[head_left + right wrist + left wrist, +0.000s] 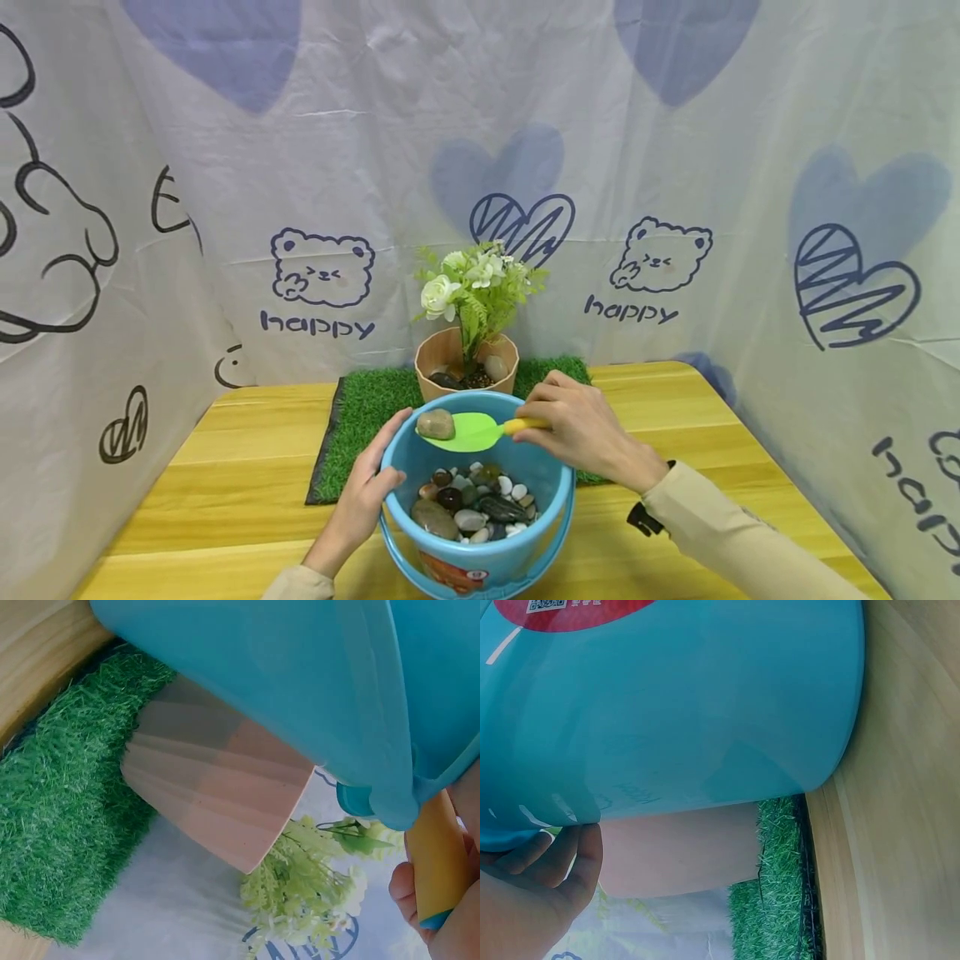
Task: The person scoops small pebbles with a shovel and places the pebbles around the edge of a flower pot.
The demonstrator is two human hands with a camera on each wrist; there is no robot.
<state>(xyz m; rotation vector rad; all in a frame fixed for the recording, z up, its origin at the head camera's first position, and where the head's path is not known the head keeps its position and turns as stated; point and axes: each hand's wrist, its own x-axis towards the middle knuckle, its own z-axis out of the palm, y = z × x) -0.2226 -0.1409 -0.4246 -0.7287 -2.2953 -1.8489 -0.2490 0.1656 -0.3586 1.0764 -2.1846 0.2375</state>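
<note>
**Stone balanced on trowel blade above bucket: spill risk**

I see my right hand (581,433) with its fingers wrapped round the yellow handle of a small lime-green plastic trowel (468,432). One rounded tan-brown stone (436,424) sits on the blade, close to its far tip. The blade hangs over the back rim of the round blue plastic bucket (551,492), which holds a heap of mixed polished pebbles (472,504).

My left hand (367,492) clasps the bucket's left rim, thumb hooked inside; the left wrist view shows the fingers against the outer wall.

Behind the bucket, on a mat of green artificial grass (360,417), stands the terracotta-coloured flowerpot (433,358) with white artificial flowers (476,287); a few stones already lie in it.

Risks, as I judge them:
- The blade is shallow and the stone sits near its edge. Any roll of the wrist could tip it off onto the grass or the yellow wooden table (225,475).
- The foliage overhangs the pot mouth and could catch the blade.
- If the left grip loosens, the bucket could shift.
</note>
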